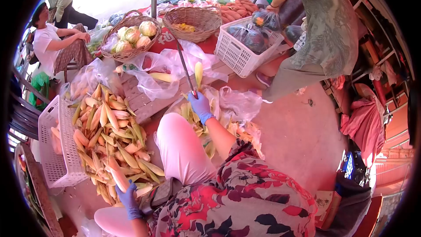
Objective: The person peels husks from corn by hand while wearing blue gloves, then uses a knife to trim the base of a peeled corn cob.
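Observation:
My left hand, in a blue glove, is closed around an ear of corn near my knee. The ear points up and away over a large heap of corn in husks. My right hand, gloved too, grips a long knife with a narrow dark blade that points away from me. Just beyond that hand, a pale yellow-green ear shows beside the blade. Below the right wrist are loose husks and a clear plastic bag.
A white plastic crate lies tipped by the heap. Ahead are a wooden board, a basket of cabbages, another basket and a white crate of bagged produce. One person bends at right; another sits at left.

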`<state>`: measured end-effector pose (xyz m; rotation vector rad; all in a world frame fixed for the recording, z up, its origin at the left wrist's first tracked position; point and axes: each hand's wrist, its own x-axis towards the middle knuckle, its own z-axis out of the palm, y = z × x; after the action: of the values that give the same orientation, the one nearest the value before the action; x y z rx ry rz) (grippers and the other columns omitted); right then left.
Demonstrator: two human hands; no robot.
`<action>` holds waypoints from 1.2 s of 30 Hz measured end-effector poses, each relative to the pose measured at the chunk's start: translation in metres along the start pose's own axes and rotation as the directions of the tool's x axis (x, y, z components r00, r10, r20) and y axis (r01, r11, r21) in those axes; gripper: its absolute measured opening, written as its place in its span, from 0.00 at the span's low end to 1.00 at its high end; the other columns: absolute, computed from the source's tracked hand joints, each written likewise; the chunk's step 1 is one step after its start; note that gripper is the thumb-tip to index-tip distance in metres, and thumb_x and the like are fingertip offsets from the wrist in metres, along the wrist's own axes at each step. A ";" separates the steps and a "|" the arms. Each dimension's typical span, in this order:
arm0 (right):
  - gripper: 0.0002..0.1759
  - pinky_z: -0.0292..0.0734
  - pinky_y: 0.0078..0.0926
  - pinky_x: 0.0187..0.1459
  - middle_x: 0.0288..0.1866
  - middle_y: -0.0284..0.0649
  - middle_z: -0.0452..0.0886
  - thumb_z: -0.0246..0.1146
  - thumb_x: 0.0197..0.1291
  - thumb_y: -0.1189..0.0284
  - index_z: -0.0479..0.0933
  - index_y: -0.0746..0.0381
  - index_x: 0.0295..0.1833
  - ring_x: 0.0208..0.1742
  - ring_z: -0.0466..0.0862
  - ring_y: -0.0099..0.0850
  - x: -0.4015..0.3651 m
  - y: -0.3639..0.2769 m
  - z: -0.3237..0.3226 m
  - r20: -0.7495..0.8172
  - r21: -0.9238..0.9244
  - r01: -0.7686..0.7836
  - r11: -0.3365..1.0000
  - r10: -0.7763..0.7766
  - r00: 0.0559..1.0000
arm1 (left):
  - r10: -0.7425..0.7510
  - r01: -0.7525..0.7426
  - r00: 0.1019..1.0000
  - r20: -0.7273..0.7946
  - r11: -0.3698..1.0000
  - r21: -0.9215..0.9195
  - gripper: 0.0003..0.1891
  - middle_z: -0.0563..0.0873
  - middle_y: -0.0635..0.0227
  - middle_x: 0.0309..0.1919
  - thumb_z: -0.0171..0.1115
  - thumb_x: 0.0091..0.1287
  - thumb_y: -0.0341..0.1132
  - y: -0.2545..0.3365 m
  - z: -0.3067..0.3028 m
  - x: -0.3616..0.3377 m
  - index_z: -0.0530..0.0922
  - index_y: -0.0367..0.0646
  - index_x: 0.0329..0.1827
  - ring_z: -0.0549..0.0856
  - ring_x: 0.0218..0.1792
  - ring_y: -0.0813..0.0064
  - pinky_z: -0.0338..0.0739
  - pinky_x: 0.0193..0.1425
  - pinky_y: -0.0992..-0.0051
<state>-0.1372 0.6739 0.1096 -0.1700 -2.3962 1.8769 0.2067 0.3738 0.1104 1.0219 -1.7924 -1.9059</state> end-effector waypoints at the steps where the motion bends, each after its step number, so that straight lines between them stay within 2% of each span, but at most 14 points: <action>1: 0.17 0.69 0.24 0.23 0.18 0.34 0.75 0.60 0.56 0.58 0.76 0.63 0.31 0.18 0.74 0.24 -0.002 0.002 -0.008 0.041 0.062 -0.083 0.995 0.080 0.996 | -0.003 0.002 1.000 -0.014 1.000 -0.021 0.30 0.80 0.56 0.38 0.64 0.48 0.26 0.005 0.002 0.001 0.64 0.34 0.56 0.79 0.29 0.72 0.75 0.32 0.75; 3: 0.15 0.63 0.21 0.15 0.14 0.30 0.69 0.60 0.57 0.59 0.76 0.61 0.30 0.11 0.68 0.19 -0.008 0.009 -0.022 0.101 0.146 -0.201 0.969 0.188 0.977 | 0.004 -0.009 0.999 -0.054 0.996 -0.084 0.29 0.80 0.56 0.37 0.64 0.50 0.26 0.005 0.010 0.005 0.63 0.35 0.56 0.79 0.27 0.72 0.75 0.30 0.76; 7: 0.15 0.62 0.20 0.14 0.14 0.30 0.69 0.60 0.58 0.61 0.76 0.62 0.30 0.11 0.67 0.19 -0.022 0.040 -0.045 0.034 0.070 -0.193 0.979 0.191 0.981 | -0.058 0.057 0.998 -0.011 0.997 -0.052 0.28 0.81 0.57 0.37 0.65 0.52 0.29 0.016 0.024 0.000 0.64 0.35 0.56 0.80 0.27 0.72 0.76 0.30 0.76; 11: 0.17 0.62 0.21 0.14 0.13 0.30 0.69 0.59 0.58 0.58 0.76 0.62 0.30 0.11 0.68 0.20 -0.044 0.058 -0.072 0.001 0.152 -0.275 0.949 0.278 0.961 | -0.056 0.058 0.996 0.069 0.998 -0.016 0.28 0.81 0.58 0.36 0.65 0.51 0.29 0.017 0.030 0.000 0.65 0.35 0.54 0.81 0.28 0.72 0.76 0.29 0.76; 14: 0.18 0.62 0.21 0.15 0.14 0.31 0.69 0.59 0.58 0.57 0.76 0.61 0.30 0.11 0.68 0.20 -0.057 0.073 -0.086 0.007 0.032 -0.359 0.933 0.359 0.933 | -0.190 0.180 0.961 0.200 0.981 0.069 0.29 0.81 0.58 0.36 0.66 0.49 0.29 0.039 0.026 0.008 0.65 0.35 0.54 0.81 0.29 0.71 0.77 0.30 0.75; 17: 0.18 0.64 0.22 0.15 0.14 0.32 0.70 0.59 0.57 0.56 0.77 0.61 0.30 0.12 0.69 0.21 -0.064 0.082 -0.084 -0.021 -0.054 -0.383 0.922 0.382 0.924 | -0.134 -0.005 0.939 0.318 0.917 0.399 0.28 0.81 0.60 0.35 0.68 0.44 0.32 0.067 0.010 0.057 0.69 0.36 0.50 0.80 0.29 0.75 0.76 0.34 0.75; 19: 0.18 0.65 0.23 0.16 0.14 0.32 0.71 0.59 0.57 0.56 0.77 0.61 0.30 0.12 0.69 0.21 -0.061 0.080 -0.079 -0.025 -0.098 -0.367 0.925 0.366 0.930 | 0.130 -0.381 0.896 0.425 0.719 0.582 0.28 0.80 0.63 0.32 0.69 0.39 0.33 0.099 0.014 0.097 0.71 0.36 0.46 0.79 0.31 0.72 0.75 0.40 0.73; 21: 0.18 0.65 0.23 0.16 0.16 0.33 0.73 0.59 0.57 0.56 0.78 0.61 0.30 0.13 0.70 0.21 -0.058 0.093 -0.063 -0.026 -0.095 -0.355 0.930 0.354 0.935 | 0.177 -0.438 0.887 0.426 0.613 0.657 0.28 0.80 0.61 0.34 0.68 0.38 0.32 0.129 0.036 0.132 0.70 0.37 0.46 0.79 0.35 0.71 0.75 0.43 0.72; 23: 0.16 0.63 0.21 0.15 0.16 0.31 0.71 0.58 0.59 0.58 0.77 0.61 0.29 0.12 0.68 0.20 -0.057 0.080 -0.045 -0.026 -0.097 -0.340 0.935 0.340 0.940 | 0.240 -0.483 0.869 0.433 0.606 0.633 0.30 0.81 0.57 0.36 0.69 0.40 0.33 0.121 0.057 0.186 0.69 0.37 0.48 0.82 0.37 0.65 0.75 0.43 0.69; 24: 0.16 0.61 0.20 0.15 0.15 0.30 0.69 0.58 0.59 0.60 0.76 0.61 0.29 0.12 0.67 0.19 -0.054 0.081 -0.035 0.017 0.003 -0.342 0.940 0.342 0.940 | 0.309 -0.509 0.859 0.408 0.601 0.616 0.31 0.81 0.57 0.36 0.69 0.42 0.35 0.113 0.073 0.201 0.68 0.37 0.50 0.81 0.36 0.65 0.76 0.42 0.70; 27: 0.14 0.58 0.15 0.14 0.15 0.27 0.67 0.58 0.61 0.62 0.73 0.62 0.31 0.12 0.63 0.16 -0.052 0.064 -0.005 0.126 0.110 -0.382 0.918 0.368 0.921 | 0.210 -0.318 0.948 0.240 0.685 0.655 0.36 0.82 0.47 0.40 0.70 0.45 0.44 0.076 0.112 0.224 0.66 0.34 0.54 0.83 0.41 0.55 0.76 0.45 0.65; 30: 0.14 0.58 0.15 0.13 0.16 0.28 0.68 0.58 0.62 0.62 0.73 0.62 0.31 0.13 0.64 0.16 -0.039 0.092 0.026 0.209 0.097 -0.348 0.933 0.323 0.923 | 0.015 -0.119 0.986 0.165 0.755 0.644 0.38 0.82 0.47 0.41 0.71 0.41 0.48 0.007 0.131 0.239 0.67 0.37 0.54 0.82 0.44 0.53 0.76 0.48 0.63; 31: 0.14 0.58 0.14 0.13 0.17 0.28 0.68 0.58 0.62 0.62 0.72 0.62 0.31 0.13 0.64 0.15 -0.038 0.089 0.036 0.211 0.058 -0.337 0.940 0.319 0.924 | 0.084 -0.168 0.984 0.157 0.733 0.660 0.38 0.82 0.49 0.42 0.71 0.41 0.48 -0.035 0.132 0.251 0.68 0.38 0.53 0.82 0.44 0.53 0.76 0.48 0.64; 36: 0.13 0.60 0.14 0.14 0.17 0.29 0.70 0.60 0.62 0.62 0.73 0.61 0.32 0.14 0.66 0.15 -0.010 0.120 0.081 0.359 -0.125 -0.395 0.910 0.412 0.837 | -0.050 -0.037 0.990 0.134 0.814 0.580 0.35 0.82 0.51 0.42 0.72 0.40 0.43 -0.073 0.155 0.266 0.70 0.43 0.53 0.82 0.43 0.54 0.76 0.48 0.63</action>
<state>-0.1346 0.6236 -0.0267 -0.3784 -2.8467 2.2050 -0.0664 0.3179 -0.0396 1.0848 -2.5523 -1.4752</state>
